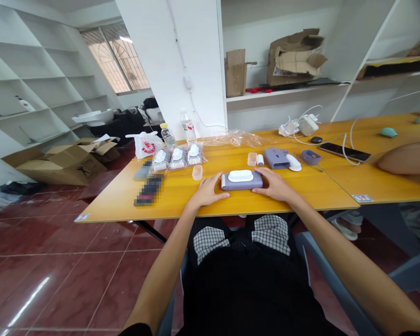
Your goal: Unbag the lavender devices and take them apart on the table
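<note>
Purple box, white oval piece on top, yellow counter below, left hand around one end with fingers apart, right hand holding the other.

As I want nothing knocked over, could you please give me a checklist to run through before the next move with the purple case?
Left grip at left end of purple case: ok.
Right grip at its right end: ok.
White piece on top: ok.
White piece fastened down: cannot tell.
Both grips holding firmly: cannot tell.
Tabletop free of other items: not ok; purple holder lies beyond right grip.
</note>
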### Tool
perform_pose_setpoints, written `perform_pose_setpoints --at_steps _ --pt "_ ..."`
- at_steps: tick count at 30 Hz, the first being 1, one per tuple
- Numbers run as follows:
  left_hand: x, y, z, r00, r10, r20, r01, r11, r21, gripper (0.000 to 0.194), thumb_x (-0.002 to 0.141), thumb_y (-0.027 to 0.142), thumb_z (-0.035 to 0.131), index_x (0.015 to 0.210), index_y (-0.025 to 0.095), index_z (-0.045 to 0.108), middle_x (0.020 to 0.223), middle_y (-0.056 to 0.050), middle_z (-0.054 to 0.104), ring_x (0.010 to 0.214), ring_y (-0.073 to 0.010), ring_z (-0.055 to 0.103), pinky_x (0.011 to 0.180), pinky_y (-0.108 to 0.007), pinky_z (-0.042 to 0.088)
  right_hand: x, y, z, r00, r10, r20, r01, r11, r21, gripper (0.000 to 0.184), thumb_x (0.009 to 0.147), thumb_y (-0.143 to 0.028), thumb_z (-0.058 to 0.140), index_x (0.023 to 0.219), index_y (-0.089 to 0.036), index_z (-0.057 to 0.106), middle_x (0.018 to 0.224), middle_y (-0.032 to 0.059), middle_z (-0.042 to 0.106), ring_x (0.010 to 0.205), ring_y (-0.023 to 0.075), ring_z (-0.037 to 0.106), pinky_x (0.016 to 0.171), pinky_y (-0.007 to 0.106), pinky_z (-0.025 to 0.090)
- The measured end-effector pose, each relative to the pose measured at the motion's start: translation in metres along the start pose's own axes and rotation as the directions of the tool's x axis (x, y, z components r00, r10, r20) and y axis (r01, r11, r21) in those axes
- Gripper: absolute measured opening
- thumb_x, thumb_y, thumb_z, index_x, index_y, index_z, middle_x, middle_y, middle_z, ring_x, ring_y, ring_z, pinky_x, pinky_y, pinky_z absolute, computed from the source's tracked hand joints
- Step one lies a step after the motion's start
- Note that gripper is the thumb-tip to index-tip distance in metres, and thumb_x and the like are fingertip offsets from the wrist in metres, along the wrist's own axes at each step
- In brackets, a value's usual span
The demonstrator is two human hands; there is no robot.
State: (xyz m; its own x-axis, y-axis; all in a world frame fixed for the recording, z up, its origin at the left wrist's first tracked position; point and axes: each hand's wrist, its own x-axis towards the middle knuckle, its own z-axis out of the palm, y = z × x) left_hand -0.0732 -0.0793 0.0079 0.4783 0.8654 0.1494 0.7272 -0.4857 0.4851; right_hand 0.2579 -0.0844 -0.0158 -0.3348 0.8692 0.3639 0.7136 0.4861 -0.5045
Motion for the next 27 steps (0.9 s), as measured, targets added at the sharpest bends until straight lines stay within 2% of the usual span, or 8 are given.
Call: perform_pose_setpoints --at_steps 2,5,11,20,27 --pt "0.0037 0.0042 0.0016 0.999 -0.031 0.013 0.031 1.0 -0.006 0.091 0.091 0.053 0.079 0.167 0.023 0.04 0.174 -0.017 0.044 0.162 -0.0404 0.041 0.135 -0.063 0.027 -0.0007 -0.0012 0.0004 1.0 0.004 0.009 -0.004 1.0 -0.02 0.077 0.09 -0.051 0.08 0.157 -0.028 0.053 0.161 0.015 0.058 0.148 0.0403 0.056 0.125 0.064 0.043" --pt "0.008 0.0094 0.0055 0.997 -0.067 -0.041 0.067 0.998 -0.007 0.085 0.09 0.047 0.081 0.164 0.024 0.045 0.17 -0.016 0.051 0.16 -0.0408 0.044 0.135 -0.066 0.023 -0.0015 -0.0011 0.002 0.999 0.032 0.012 -0.031 0.999 -0.041 0.078 0.089 -0.051 0.081 0.158 -0.027 0.053 0.16 0.0149 0.061 0.146 0.0423 0.058 0.124 0.065 0.043" --pt "0.0067 0.0074 0.0067 0.994 -0.078 -0.08 0.073 0.995 -0.071 0.082 0.087 0.046 0.086 0.158 0.021 0.054 0.165 -0.015 0.057 0.153 -0.0373 0.053 0.132 -0.054 0.036 -0.0012 -0.0002 0.0044 1.0 0.023 0.01 -0.023 0.998 -0.056 0.078 0.09 -0.052 0.078 0.16 -0.03 0.051 0.16 0.013 0.062 0.144 0.0433 0.059 0.123 0.066 0.043" --pt "0.0047 0.0034 0.0105 0.994 -0.014 -0.11 0.012 1.0 -0.022 0.079 0.089 0.04 0.085 0.157 0.02 0.052 0.16 -0.018 0.06 0.151 -0.0376 0.054 0.13 -0.057 0.036 -0.0007 0.0015 0.005 1.0 0.013 0.007 -0.012 0.998 -0.069 0.077 0.09 -0.054 0.077 0.16 -0.032 0.052 0.158 0.0121 0.064 0.143 0.0439 0.06 0.121 0.067 0.044" --pt "0.002 0.0069 0.007 0.993 -0.033 -0.112 0.031 0.999 -0.023 0.075 0.09 0.046 0.084 0.153 0.018 0.056 0.158 -0.017 0.061 0.149 -0.0379 0.055 0.13 -0.055 0.039 -0.0009 0.0006 0.0039 1.0 0.017 0.016 -0.016 0.996 -0.082 0.078 0.091 -0.056 0.076 0.162 -0.034 0.05 0.159 0.0115 0.063 0.143 0.0436 0.06 0.121 0.067 0.044"
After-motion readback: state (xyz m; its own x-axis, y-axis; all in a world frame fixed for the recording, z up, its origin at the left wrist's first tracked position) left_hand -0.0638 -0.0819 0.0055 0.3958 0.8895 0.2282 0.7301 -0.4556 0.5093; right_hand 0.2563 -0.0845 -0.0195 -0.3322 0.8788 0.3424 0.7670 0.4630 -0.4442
